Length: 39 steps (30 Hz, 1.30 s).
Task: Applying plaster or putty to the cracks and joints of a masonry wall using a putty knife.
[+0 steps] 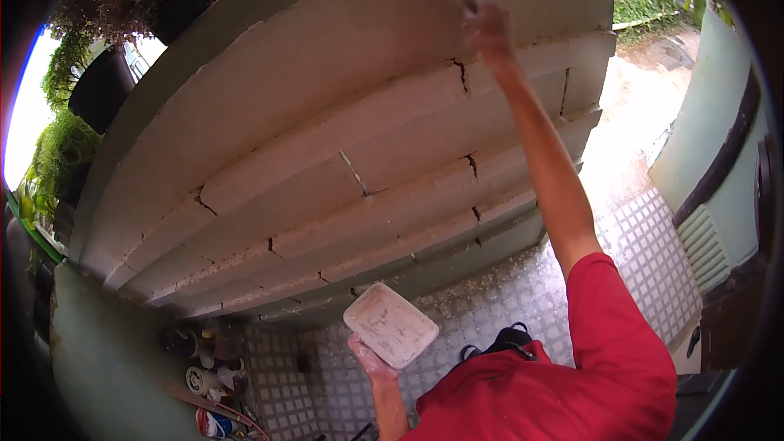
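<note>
My left hand (374,357) is wrapped around the near left edge of a shallow rectangular tub (391,325), coated inside with whitish residue and dark streaks. Pale smears cover that hand. Far up, my right arm reaches to the top of a pale stepped wall (359,106). There my right hand (492,33) is closed on a brush-like tool (468,5), smeared by motion against the top band. I cannot tell its exact kind. Dark cracks (461,75) run across several of the wall's ledges.
Potted plants (102,90) stand along the wall's top left. Cans and bottles (204,380) crowd the lower left, beside a green wall (114,351). Tiled floor (523,286) with white specks lies below. A bright opening is at right, by another pale green wall (706,122).
</note>
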{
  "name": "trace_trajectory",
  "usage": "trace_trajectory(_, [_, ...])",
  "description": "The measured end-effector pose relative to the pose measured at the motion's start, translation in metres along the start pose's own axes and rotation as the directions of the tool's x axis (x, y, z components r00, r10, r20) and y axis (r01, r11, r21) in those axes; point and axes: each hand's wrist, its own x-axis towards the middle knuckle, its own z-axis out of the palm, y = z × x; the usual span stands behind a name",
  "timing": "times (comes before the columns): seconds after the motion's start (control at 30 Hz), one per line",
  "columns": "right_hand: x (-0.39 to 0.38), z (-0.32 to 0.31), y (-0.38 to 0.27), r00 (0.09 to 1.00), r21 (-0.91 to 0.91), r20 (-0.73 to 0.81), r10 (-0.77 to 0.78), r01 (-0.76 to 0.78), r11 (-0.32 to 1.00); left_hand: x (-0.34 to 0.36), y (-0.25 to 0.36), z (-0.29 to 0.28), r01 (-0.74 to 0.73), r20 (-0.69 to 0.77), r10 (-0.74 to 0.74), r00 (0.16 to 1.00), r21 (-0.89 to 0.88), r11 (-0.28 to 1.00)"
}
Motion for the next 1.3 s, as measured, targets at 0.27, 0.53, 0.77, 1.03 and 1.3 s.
trace_trajectory(0.27, [-0.047,0.112,-0.041,0.688,-0.127,-0.405,-0.603,0.611,0.782,0.009,-0.003,0.011,0.037,-0.014,-0.037,0.999,0.017,0.999])
trace_trajectory(0.53, [-0.005,0.012,-0.031,0.781,-0.229,-0.040,-0.624,0.600,0.766,0.001,-0.009,0.043,-0.033,0.021,0.033,0.999,0.011,0.999])
trace_trajectory(0.77, [-0.025,0.026,0.007,0.710,-0.428,-0.034,-0.703,0.626,0.653,0.035,-0.033,0.031,-0.018,-0.012,0.018,1.000,0.002,1.000])
trace_trajectory(1.03, [-0.034,-0.018,-0.023,0.830,-0.348,0.261,-0.493,0.557,0.754,0.031,-0.036,0.050,-0.063,-0.006,0.063,0.998,0.019,0.998])
trace_trajectory(1.3, [-0.043,0.022,0.027,0.663,-0.432,0.040,-0.747,0.686,0.585,0.031,-0.055,0.066,-0.062,-0.011,0.062,0.998,0.016,0.998])
